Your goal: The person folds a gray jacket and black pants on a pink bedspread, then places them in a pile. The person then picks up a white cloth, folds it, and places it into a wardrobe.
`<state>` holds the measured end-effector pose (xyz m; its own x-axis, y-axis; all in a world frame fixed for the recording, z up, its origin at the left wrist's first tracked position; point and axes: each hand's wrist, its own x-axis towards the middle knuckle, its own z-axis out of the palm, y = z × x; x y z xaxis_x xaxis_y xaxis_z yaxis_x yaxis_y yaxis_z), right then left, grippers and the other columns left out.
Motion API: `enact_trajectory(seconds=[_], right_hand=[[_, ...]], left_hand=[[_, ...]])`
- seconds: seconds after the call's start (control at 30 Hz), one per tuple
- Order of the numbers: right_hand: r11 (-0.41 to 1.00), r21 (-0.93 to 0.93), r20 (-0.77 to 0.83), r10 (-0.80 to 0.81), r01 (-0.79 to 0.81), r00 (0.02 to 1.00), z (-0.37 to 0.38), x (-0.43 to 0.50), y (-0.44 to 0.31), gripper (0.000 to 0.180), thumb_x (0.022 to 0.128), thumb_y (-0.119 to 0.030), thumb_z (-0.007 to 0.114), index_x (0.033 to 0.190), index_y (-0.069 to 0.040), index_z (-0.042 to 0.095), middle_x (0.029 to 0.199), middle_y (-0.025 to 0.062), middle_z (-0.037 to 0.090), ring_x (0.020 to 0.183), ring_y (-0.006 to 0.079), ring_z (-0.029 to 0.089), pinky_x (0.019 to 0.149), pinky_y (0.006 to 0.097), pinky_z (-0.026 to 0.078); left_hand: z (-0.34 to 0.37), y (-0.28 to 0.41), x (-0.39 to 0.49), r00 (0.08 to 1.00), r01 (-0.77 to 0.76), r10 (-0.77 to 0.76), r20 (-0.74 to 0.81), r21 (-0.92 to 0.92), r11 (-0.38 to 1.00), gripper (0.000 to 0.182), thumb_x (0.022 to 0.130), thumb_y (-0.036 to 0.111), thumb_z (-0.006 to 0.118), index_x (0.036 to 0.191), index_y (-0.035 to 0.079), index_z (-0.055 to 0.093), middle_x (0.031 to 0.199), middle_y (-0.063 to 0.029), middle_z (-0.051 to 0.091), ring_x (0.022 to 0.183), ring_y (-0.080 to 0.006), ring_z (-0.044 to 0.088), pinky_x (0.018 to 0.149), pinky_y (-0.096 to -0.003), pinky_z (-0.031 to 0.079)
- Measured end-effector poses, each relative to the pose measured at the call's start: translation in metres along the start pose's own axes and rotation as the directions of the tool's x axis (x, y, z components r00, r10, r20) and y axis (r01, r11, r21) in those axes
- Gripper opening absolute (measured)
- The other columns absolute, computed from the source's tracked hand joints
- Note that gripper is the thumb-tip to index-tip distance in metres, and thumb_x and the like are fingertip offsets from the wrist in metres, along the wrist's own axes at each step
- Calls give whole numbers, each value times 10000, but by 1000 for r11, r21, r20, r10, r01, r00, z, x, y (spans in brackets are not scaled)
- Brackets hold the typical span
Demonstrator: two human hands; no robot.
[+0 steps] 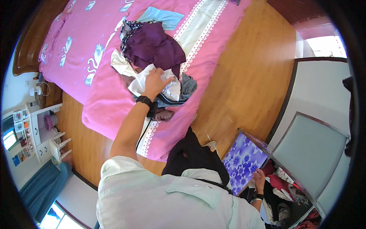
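My left hand [155, 81] is on a bunched white garment [172, 89], its fingers curled into the cloth and the thumb to the right. That garment lies at the near end of a clothes pile on the bed. A dark purple garment [154, 45] makes up most of the pile; a cream cloth [122, 63], a grey garment [188, 85] and a light blue cloth [164, 17] lie around it. Low on the right, my right hand [258, 181] hangs beside a purple flowered cabinet door [243, 163], fingers apart, with nothing seen in it. Crumpled clothes [278, 183] fill the cabinet behind it.
The pink bed [103, 110] spans the upper left, with a wooden headboard [28, 37] beyond. A frosted panel [311, 151] tops the cabinet at right. Wooden floor [237, 83] runs between bed and wall. A white desk [40, 137] stands far left. A black cable [143, 133] trails from my left wrist.
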<state>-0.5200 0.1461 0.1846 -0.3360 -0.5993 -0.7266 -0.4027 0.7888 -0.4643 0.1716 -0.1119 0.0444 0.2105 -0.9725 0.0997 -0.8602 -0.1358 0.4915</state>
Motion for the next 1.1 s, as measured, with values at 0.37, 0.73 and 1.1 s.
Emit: enact_trajectory(seconds=[0.37, 0.73, 1.1], right_hand=[[748, -410, 62, -548, 522, 834, 33, 0, -114, 252, 911, -156, 619, 1119, -15, 628, 920, 120, 688, 841, 221, 659, 759, 325, 508], [-39, -113, 92, -995, 993, -29, 110, -134, -359, 522, 720, -159, 746, 1220, -126, 603, 1133, 111, 603, 1082, 315, 552, 916, 388, 452], [128, -3, -188, -974, 992, 125, 29, -142, -284, 207, 811, -33, 670, 1018, -29, 675, 842, 109, 606, 708, 227, 592, 611, 297, 455]], left_hand=[[-121, 70, 0, 991, 98, 17, 134, -801, 591, 122, 956, 138, 568, 889, 36, 566, 791, 41, 557, 739, -31, 487, 671, -208, 411], [-227, 297, -53, 872, 239, 372, 317, -941, 240, 130, 990, 205, 546, 987, 76, 562, 830, 87, 507, 743, 3, 440, 666, -172, 370], [-194, 391, -76, 785, 89, 446, 429, -792, 604, 162, 998, 195, 531, 1007, 33, 540, 793, 34, 569, 675, -20, 475, 577, -190, 370]])
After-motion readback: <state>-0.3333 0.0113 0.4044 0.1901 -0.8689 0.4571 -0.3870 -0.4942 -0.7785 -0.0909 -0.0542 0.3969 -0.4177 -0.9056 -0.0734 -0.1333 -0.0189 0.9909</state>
